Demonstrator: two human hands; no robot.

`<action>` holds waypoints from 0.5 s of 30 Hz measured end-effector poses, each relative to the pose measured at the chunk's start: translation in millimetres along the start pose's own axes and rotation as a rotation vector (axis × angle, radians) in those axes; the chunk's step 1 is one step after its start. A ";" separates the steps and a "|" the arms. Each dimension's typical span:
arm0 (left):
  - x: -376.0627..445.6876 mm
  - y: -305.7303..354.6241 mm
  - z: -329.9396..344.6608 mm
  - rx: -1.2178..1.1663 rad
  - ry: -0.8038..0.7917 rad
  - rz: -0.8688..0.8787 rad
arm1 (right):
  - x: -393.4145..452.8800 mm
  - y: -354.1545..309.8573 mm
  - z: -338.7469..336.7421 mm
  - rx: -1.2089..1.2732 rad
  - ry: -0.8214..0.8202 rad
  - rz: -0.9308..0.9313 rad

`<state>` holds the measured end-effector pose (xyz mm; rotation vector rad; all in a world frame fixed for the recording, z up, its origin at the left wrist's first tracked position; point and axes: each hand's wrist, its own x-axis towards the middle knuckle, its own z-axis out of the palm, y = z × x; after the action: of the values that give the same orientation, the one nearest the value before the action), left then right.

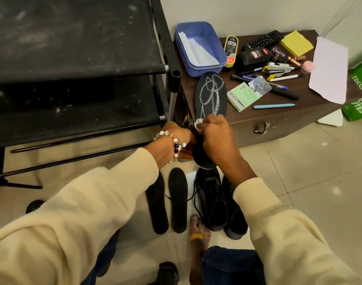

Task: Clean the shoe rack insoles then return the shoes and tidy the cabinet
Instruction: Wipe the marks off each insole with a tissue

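So I've got the patterned insole (210,95) up in front of me, heel end low, toe end pointing up over the edge of the brown cabinet (283,122). My left hand (176,138) is curled around its lower part, holding it steady. My right hand (215,138) is pinched shut on a little white pad (198,124), pressed against the insole's face. Right below on the tile floor are two plain black insoles (177,200) side by side, and just beside them the pair of black shoes (214,202). The empty black shoe rack (73,64) stands to my left, pretty dusty. On the cabinet top there's a blue tub (215,48), shoe polish (230,51), pens and other clutter.
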<state>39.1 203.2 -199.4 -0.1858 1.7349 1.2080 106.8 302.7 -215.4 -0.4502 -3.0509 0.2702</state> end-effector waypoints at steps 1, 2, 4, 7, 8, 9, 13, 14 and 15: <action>0.6 -0.5 0.3 -0.009 0.005 0.017 | 0.0 -1.0 0.1 0.005 -0.019 -0.044; 1.7 -1.0 -0.2 0.004 0.007 0.024 | 1.0 1.1 -0.5 0.001 -0.032 -0.065; 2.1 -0.7 -1.7 0.052 0.016 0.008 | 3.5 14.4 -2.8 -0.009 -0.047 0.003; 0.9 0.5 -1.8 0.076 -0.015 -0.025 | 3.1 32.0 -6.2 0.014 -0.021 0.208; 1.3 0.2 -2.3 0.074 -0.014 -0.025 | 2.0 31.1 -6.4 -0.022 -0.002 0.202; 1.8 0.0 -1.8 0.070 -0.001 -0.014 | 0.9 27.3 -5.6 -0.044 0.011 0.173; 5.0 -0.2 -3.9 0.066 0.032 0.016 | 0.0 6.2 -1.7 -0.013 -0.023 -0.016; 5.3 0.1 -3.9 0.064 0.029 0.013 | 1.1 7.2 -1.8 -0.008 -0.041 -0.051; 5.3 0.4 -3.5 0.065 0.021 0.005 | 2.5 12.3 -2.5 -0.014 -0.049 -0.056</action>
<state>34.0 202.6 -203.1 -0.1562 1.7907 1.1554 108.1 315.4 -215.0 -0.3639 -3.1087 0.2608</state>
